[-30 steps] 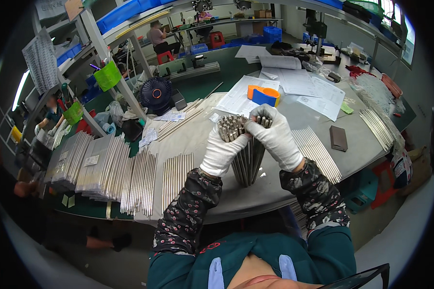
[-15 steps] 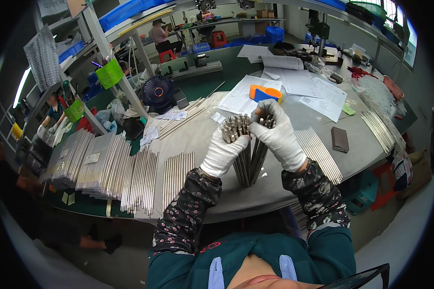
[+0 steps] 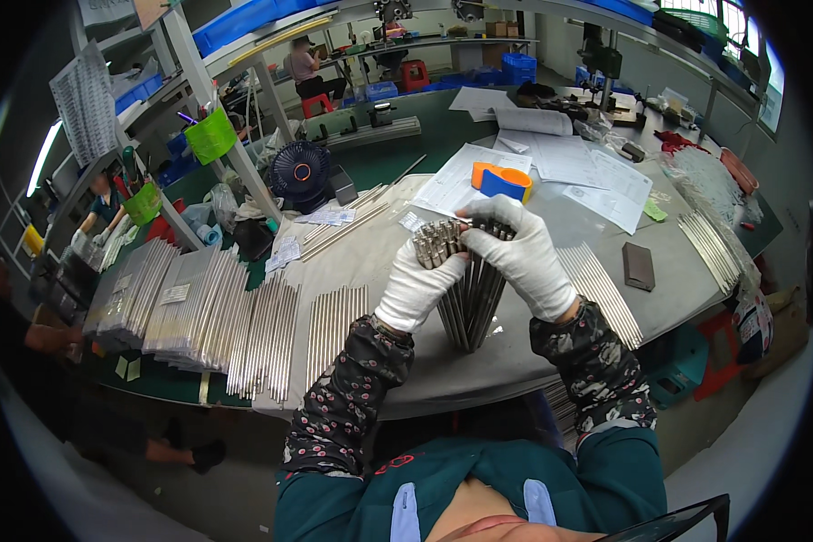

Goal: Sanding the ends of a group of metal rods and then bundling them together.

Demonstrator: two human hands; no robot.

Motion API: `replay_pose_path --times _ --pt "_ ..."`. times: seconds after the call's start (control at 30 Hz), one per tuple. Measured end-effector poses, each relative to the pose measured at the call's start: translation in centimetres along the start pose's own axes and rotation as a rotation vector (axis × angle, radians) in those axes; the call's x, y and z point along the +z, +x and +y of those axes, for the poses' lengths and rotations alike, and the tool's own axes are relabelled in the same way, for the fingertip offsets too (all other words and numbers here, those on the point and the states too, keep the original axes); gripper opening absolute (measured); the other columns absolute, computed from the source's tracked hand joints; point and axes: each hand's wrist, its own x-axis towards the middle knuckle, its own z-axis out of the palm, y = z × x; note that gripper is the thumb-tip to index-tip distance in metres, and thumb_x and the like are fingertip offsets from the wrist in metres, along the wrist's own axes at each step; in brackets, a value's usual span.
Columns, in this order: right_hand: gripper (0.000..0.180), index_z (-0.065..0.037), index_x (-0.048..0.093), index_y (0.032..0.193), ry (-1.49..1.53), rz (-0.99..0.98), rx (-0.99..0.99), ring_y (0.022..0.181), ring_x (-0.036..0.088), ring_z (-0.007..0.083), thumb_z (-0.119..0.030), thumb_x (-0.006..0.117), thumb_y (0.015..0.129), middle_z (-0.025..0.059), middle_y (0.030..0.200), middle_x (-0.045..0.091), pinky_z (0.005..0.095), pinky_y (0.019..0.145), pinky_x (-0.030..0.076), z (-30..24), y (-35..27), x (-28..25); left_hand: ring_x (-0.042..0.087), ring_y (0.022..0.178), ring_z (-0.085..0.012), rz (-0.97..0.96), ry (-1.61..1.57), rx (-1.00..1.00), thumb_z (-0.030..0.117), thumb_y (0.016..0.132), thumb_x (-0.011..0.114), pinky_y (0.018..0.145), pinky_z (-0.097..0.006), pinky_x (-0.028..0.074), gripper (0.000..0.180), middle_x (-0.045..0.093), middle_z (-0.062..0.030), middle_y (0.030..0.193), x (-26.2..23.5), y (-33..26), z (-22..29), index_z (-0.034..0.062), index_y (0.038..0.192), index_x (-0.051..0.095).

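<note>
A thick bundle of slim metal rods stands on end on the grey table cover, its lower ends drawn close together. My left hand, in a white glove, wraps the bundle's left side just below the shiny stepped tops. From the right, my gloved right hand closes round the other part of the bundle, its thumb and bare-looking fingertips at the rod tops. Part of the tops is hidden beneath the right fingers. A row of rods lies to the left of my left forearm, and another row right of my right hand.
Bagged rods and a loose rod pile lie at left. Behind the bundle are papers and an orange-and-blue tape roll. A small fan stands far left, a dark brown block at right. Other people sit in the background.
My right fingers have shifted left and come down over the rod tops, with the thumb closer to my left hand. My left hand keeps its hold; the view has shifted slightly.
</note>
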Motion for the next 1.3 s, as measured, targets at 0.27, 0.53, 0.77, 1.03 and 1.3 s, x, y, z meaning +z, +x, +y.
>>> replay_pose_path --times 0.27,0.53,0.77,1.03,1.3 --pt "0.022 -0.004 0.062 0.1 -0.115 0.039 -0.07 0.077 0.052 0.0057 0.001 0.065 0.078 -0.0017 0.082 0.056 0.0208 0.072 0.045 0.6 0.1 -0.1 0.061 0.09 -0.0099 -0.014 0.038 0.013 -0.001 0.085 0.065 0.082 -0.024 0.05 0.027 0.064 -0.0015 0.102 -0.6 -0.1 -0.5 0.0046 0.11 0.059" --pt "0.02 -0.004 0.06 0.098 -0.141 -0.02 -0.094 0.078 0.053 0.0064 0.0 0.064 0.079 -0.0008 0.084 0.057 0.0209 0.073 0.045 0.3 0.4 0.0 0.058 0.089 -0.0061 -0.025 -0.014 0.004 0.002 0.086 0.064 0.079 -0.022 0.049 0.026 0.063 0.0008 0.099 -0.5 -0.1 -0.6 0.0045 0.111 0.058" --pt "0.021 -0.001 0.064 0.096 -0.132 0.061 -0.136 0.076 0.058 0.0128 -0.004 0.063 0.075 0.0054 0.081 0.06 0.0253 0.07 0.047 1.1 0.4 0.1 0.059 0.091 -0.0073 -0.024 0.052 0.006 0.004 0.087 0.063 0.08 -0.023 0.049 0.027 0.062 -0.0002 0.101 -0.8 -0.3 -0.5 0.0039 0.114 0.057" --pt "0.024 -0.002 0.061 0.103 -0.26 -0.01 -0.223 0.073 0.053 0.0052 -0.001 0.066 0.079 -0.0018 0.079 0.055 0.0194 0.068 0.045 0.6 0.6 0.3 0.059 0.089 -0.0072 -0.091 0.148 0.01 0.007 0.088 0.062 0.078 -0.023 0.049 0.025 0.063 -0.0002 0.1 -1.1 -0.2 0.2 0.0036 0.113 0.058" --pt "0.031 -0.002 0.061 0.108 0.029 -0.107 -0.045 0.072 0.054 0.0067 0.0 0.067 0.077 0.0016 0.085 0.058 0.021 0.068 0.046 0.2 0.6 0.1 0.059 0.086 -0.0059 -0.122 0.201 -0.005 0.009 0.088 0.064 0.075 -0.023 0.049 0.023 0.064 0.0008 0.095 -1.2 0.0 0.6 0.0034 0.109 0.06"
